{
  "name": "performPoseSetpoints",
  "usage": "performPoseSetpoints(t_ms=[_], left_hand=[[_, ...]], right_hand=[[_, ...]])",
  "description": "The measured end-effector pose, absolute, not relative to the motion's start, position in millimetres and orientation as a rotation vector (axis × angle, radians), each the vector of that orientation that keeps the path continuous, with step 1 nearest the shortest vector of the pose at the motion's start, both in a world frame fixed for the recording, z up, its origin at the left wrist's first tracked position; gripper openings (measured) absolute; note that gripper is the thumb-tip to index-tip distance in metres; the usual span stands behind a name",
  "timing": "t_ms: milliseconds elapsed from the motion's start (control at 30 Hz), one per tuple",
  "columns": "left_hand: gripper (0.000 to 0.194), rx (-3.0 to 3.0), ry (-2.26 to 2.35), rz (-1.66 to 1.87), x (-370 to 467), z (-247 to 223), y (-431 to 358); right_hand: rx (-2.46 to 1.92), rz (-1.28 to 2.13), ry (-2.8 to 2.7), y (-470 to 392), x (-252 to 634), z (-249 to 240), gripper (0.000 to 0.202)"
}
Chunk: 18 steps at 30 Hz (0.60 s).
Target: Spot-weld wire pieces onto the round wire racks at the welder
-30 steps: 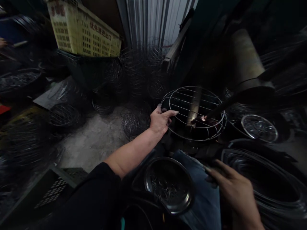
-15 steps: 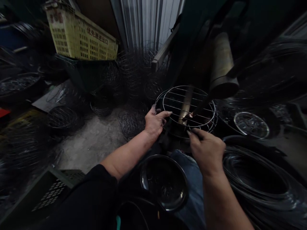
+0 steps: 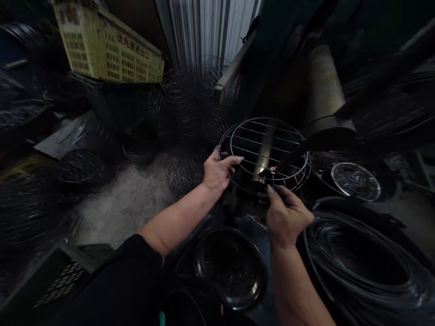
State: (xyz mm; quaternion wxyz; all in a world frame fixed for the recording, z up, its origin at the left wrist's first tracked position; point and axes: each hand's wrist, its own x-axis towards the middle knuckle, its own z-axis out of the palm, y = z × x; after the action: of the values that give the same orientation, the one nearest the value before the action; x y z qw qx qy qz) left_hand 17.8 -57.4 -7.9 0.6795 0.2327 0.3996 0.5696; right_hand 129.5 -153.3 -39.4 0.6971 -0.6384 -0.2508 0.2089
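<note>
A round wire rack with parallel cross wires and a second ring below lies tilted in front of me. My left hand grips its left side, thumb stretched over the top ring. My right hand is closed in a pinch at the near rim; what is between its fingertips is too small and dark to make out. A brass-coloured bar runs under the rack. Over the cross wires, a dark arm reaches down to a small copper-coloured tip by the near rim.
A metal bowl with small wire pieces sits at my lap. Coiled wire fills a tub on the right, near a shiny round dish. A thick metal cylinder hangs overhead. Wire stacks and a yellow crate stand left.
The right hand has shifted slightly left and down at the rim, its fingers now turned more inward. The left hand keeps its hold, and the rack has barely moved. The view has shifted slightly.
</note>
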Motion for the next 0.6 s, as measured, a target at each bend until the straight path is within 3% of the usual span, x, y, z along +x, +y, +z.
performPoseSetpoints(t_ms=[600], left_hand=[[0.045, 0.439, 0.919, 1.273, 23.0, -7.6, -43.1]], right_hand=[[-1.411, 0.303, -0.628, -142.5, 130.6, -46.0, 0.02]])
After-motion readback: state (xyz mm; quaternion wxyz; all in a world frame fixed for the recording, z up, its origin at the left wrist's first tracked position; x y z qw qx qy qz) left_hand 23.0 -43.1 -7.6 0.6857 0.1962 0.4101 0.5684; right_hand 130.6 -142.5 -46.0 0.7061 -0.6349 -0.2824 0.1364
